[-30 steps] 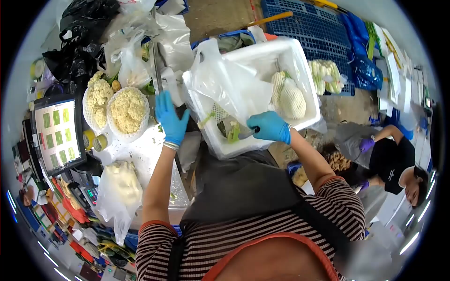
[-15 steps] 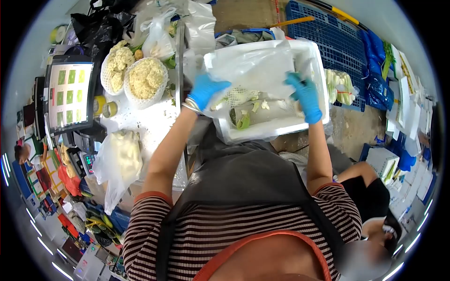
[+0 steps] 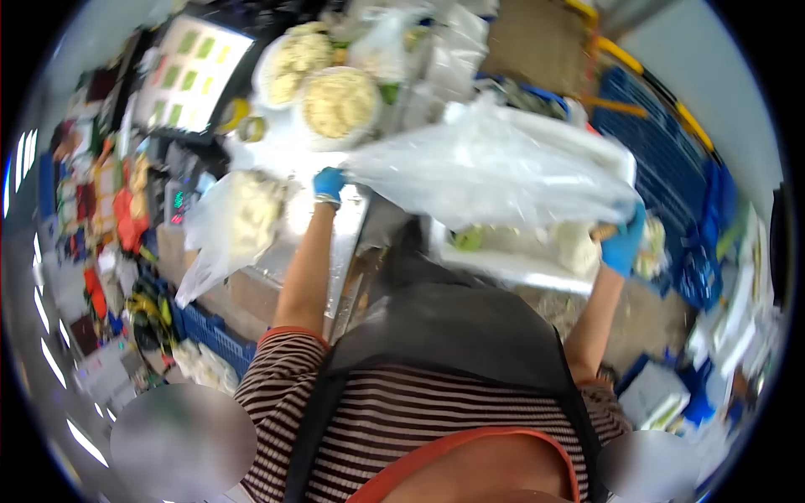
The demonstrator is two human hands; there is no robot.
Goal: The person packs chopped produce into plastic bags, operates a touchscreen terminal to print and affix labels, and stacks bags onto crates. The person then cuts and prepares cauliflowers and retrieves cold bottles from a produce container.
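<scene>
A clear plastic bag (image 3: 495,168) is stretched sideways above the white foam box (image 3: 616,155). My left hand (image 3: 329,184), in a blue glove, is closed on the bag's left end over the metal counter. My right hand (image 3: 625,243), gloved too, grips its right end by the box's right side. Under the bag, a pale netted vegetable (image 3: 577,249) and a green piece (image 3: 468,239) show in the box; the rest of its inside is hidden. Two netted cauliflowers (image 3: 340,105) sit on the counter, and a bag of pale vegetables (image 3: 251,214) lies nearer to me.
A screen (image 3: 191,75) stands at the upper left beside tape rolls (image 3: 250,127) and a scale with a lit display (image 3: 177,204). On the right are a blue pallet (image 3: 654,142), wrapped pale vegetables (image 3: 651,247) and blue bags. The metal counter (image 3: 348,205) borders the box.
My hands have moved apart, and the bag between them has been lifted and pulled out wide. The view has turned, and the co-worker at the right is no longer clearly visible.
</scene>
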